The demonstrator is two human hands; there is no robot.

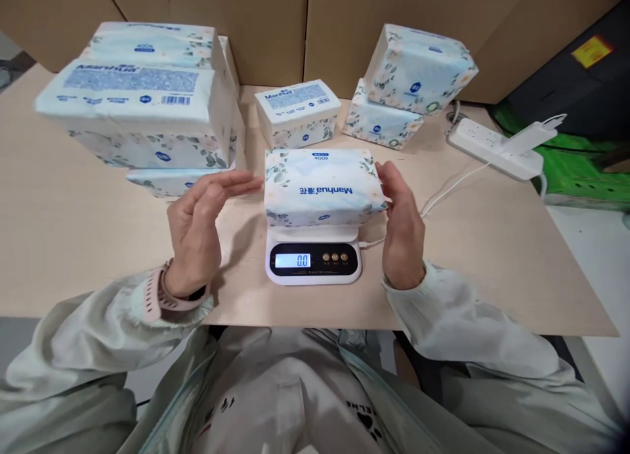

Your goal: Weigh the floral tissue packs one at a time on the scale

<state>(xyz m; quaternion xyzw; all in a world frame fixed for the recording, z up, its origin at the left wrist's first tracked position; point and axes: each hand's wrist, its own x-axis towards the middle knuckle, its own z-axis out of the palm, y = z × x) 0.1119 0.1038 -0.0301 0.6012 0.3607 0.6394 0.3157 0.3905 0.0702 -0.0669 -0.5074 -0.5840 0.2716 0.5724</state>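
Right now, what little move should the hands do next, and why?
Perhaps gently settle the white pack onto the scale: the left hand and right hand flank it, yet the display reads 0.0, so the scale may not be carrying its weight. Contact underneath is hidden.

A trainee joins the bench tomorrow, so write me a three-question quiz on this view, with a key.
1. Multiple choice: what does the display on the white scale read?
A) 5.2
B) 0.0
C) 18.4

2. True or false: on the tissue pack between the left hand and the right hand, the printing appears upside down in this view.

3. Fill in: the stack at the back right, near the power strip, shows ___ packs.

Key:
1. B
2. True
3. two
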